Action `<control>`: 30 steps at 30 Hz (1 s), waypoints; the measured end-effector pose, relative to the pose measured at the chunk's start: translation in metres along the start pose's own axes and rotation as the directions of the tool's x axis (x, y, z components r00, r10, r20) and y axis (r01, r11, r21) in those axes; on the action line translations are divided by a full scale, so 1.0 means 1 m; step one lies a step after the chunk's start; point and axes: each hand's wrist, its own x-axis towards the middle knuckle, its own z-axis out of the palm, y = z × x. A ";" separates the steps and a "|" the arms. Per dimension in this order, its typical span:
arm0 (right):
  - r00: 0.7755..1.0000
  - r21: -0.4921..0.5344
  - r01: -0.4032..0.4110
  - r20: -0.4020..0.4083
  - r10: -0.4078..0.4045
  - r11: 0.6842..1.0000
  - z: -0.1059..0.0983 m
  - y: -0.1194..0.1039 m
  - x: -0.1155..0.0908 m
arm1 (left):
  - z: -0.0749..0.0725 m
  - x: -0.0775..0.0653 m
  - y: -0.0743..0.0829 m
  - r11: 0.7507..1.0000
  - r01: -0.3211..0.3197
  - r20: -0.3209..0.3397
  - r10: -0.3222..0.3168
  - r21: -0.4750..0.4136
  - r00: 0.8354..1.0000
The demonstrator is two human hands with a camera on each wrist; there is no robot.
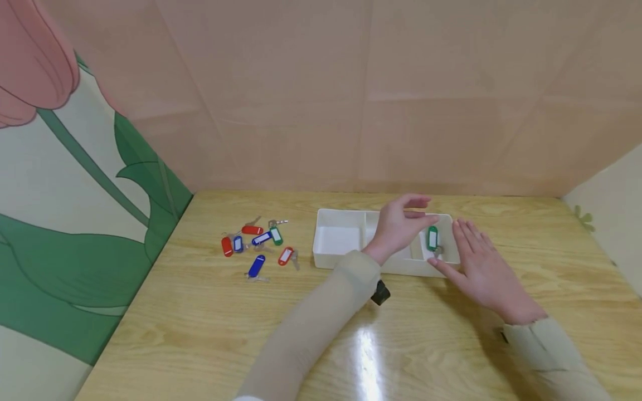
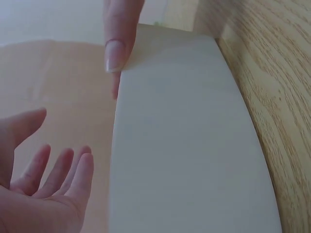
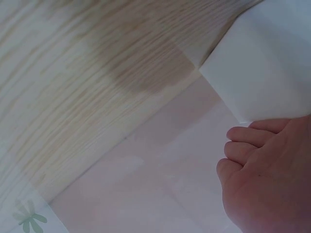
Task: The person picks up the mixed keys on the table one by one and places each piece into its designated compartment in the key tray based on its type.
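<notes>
A white divided tray (image 1: 328,260) lies on the wooden table, its front wall (image 2: 189,136) filling much of the left wrist view. In its right compartment is a green key tag (image 1: 433,238) with a key (image 1: 438,250). My left hand (image 1: 401,225) hovers over the tray's middle, thumb and fingers apart with nothing between them. My right hand (image 1: 478,270) is at the tray's right end, straight fingers along the end wall (image 3: 257,73) and thumb at the front rim. Part of the middle compartments is hidden behind my left hand.
Left of the tray lie several keys with tags, among them a red tag (image 1: 286,255), a blue tag (image 1: 257,266) and another green tag (image 1: 276,235). A pinkish wall covering (image 1: 281,139) rises behind the table. A black device (image 1: 381,292) shows at my left wrist.
</notes>
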 end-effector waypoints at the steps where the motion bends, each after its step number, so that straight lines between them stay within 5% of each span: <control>1: 1.000 0.001 0.001 -0.002 -0.001 1.000 0.000 0.000 0.000 | 0.000 -0.001 0.000 1.000 0.000 0.003 0.000 0.000 1.000; 30: 1.000 0.016 0.007 -0.001 -0.007 1.000 0.003 0.001 -0.001 | -0.013 -0.018 0.018 0.996 -0.047 0.053 0.051 -0.070 0.997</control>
